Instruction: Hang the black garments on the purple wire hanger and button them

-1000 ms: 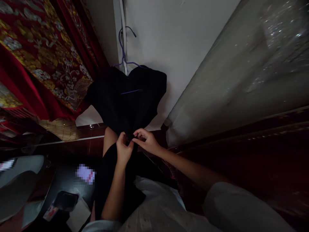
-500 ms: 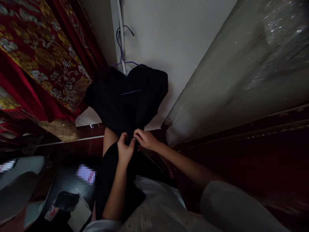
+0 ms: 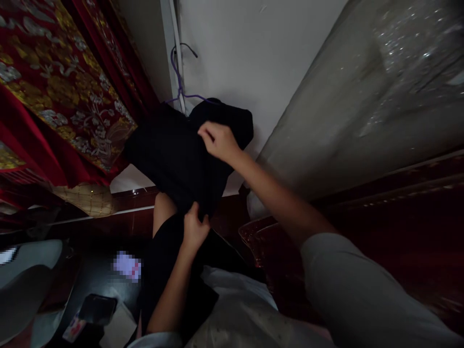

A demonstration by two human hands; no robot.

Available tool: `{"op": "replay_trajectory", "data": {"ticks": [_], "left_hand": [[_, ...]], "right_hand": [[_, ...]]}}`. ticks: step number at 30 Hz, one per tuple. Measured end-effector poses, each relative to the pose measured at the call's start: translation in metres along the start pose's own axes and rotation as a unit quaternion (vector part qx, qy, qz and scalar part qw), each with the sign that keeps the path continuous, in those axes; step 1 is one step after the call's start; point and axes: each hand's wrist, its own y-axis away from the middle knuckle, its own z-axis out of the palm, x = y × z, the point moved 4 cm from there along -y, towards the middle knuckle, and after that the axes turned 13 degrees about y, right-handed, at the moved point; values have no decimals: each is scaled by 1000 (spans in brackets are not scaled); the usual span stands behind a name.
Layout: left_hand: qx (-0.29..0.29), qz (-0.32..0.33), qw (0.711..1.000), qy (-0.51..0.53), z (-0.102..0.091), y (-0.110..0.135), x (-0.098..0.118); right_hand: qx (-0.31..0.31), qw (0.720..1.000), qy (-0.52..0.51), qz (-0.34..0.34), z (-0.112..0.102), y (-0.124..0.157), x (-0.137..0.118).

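Observation:
A black garment (image 3: 170, 154) hangs on a purple hanger (image 3: 178, 79) against a white wall. My left hand (image 3: 195, 228) grips the garment's lower hem, fingers closed on the cloth. My right hand (image 3: 217, 140) rests higher up on the garment's front, near the collar, with its fingers curled and pressed against the fabric. Whether the right hand pinches cloth I cannot make out.
A red and gold patterned curtain (image 3: 61, 82) hangs at the left. A grey glittery curtain (image 3: 362, 96) fills the right, above dark red wood (image 3: 398, 203). Below left are a dark phone (image 3: 98, 308), a white paper (image 3: 116, 326) and a pale seat (image 3: 25, 275).
My right hand has left the hem and risen to the upper front of the garment. My left hand stays at the hem. The view shifted slightly.

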Motion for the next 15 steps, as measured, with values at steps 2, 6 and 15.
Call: {"op": "replay_trajectory", "data": {"ticks": [2,6,15], "left_hand": [[-54,17,997,-55,12,-2,8],[-137,56,979,-138,7,-29,43],[12,383,923,-42,-64,-155,176]], "right_hand": [[19,999,-24,18,-7,-31,6],[38,987,-123,96,-20,-38,-9],[9,853,-439,281,-37,-20,-39]]}}
